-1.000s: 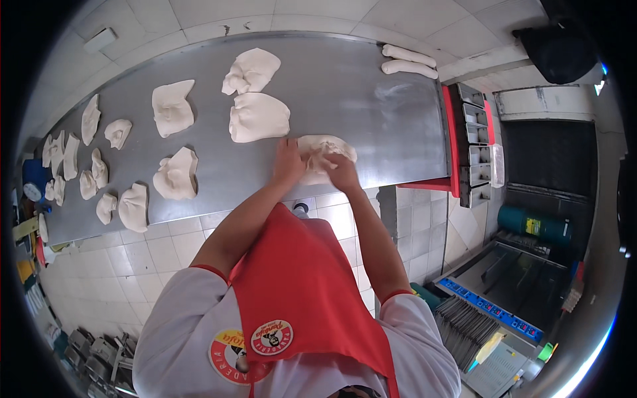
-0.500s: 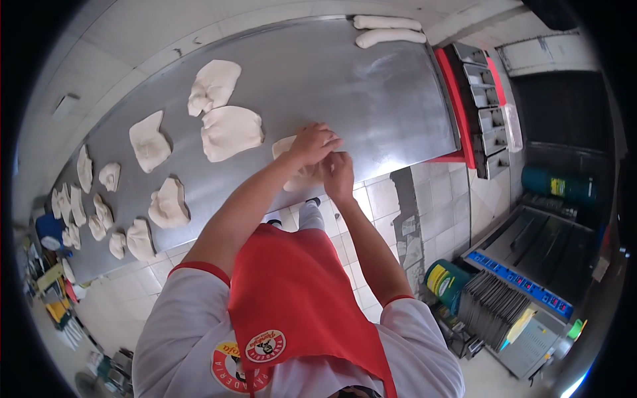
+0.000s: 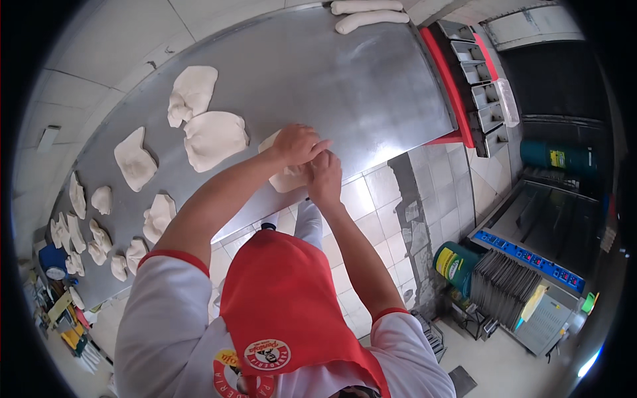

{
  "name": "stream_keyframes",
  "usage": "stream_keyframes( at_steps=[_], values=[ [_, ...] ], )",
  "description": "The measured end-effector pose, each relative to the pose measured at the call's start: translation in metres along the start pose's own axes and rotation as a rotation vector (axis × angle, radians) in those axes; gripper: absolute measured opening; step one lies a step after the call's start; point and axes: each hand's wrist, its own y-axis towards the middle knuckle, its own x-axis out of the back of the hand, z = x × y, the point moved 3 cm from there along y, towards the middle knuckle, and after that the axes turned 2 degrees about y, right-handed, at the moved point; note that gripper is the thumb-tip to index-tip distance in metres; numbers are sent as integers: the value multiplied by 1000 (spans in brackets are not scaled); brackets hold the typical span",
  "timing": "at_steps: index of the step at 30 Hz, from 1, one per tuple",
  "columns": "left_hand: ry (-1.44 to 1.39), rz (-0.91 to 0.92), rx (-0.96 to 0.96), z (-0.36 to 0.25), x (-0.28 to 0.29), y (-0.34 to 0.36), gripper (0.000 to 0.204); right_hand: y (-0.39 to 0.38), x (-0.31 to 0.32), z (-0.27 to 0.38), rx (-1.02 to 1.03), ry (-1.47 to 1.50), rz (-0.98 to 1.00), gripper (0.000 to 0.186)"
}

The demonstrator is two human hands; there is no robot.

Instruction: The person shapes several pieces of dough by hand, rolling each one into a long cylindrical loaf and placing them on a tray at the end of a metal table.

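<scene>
Near the steel table's front edge, a pale dough piece (image 3: pixel 283 179) lies partly hidden under my hands. My left hand (image 3: pixel 296 144) is over its upper part, fingers curled onto it. Just below and to the right, my right hand (image 3: pixel 324 174) grips the dough with bent fingers. What exactly is pinched between them is hidden. Two flat, folded dough pieces (image 3: pixel 214 139) (image 3: pixel 193 93) lie to the upper left, and a squarish piece (image 3: pixel 135 159) is farther left.
The steel table (image 3: pixel 352 99) holds two dough rolls (image 3: pixel 371 21) at its far right corner and several smaller pieces (image 3: pixel 99 239) at the left. Metal pans (image 3: pixel 486 96) on a red rack stand right. Below are green cylinders (image 3: pixel 454 265) and a steel machine (image 3: pixel 534 252).
My left hand has moved from the dough's left side up over it, beside my right hand, which has shifted left in view. The view has turned, with the table's left end now lower.
</scene>
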Motion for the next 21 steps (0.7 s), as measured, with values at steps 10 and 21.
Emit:
stream_keyframes(
  at_steps=[10, 21],
  values=[
    [121, -365, -57, 21, 3, 0, 33, 2, -18, 18, -54, -259, -222, 71],
    [98, -143, -35, -8, 16, 4, 34, -10, -17, 16, -135, -256, -151, 67]
  ],
)
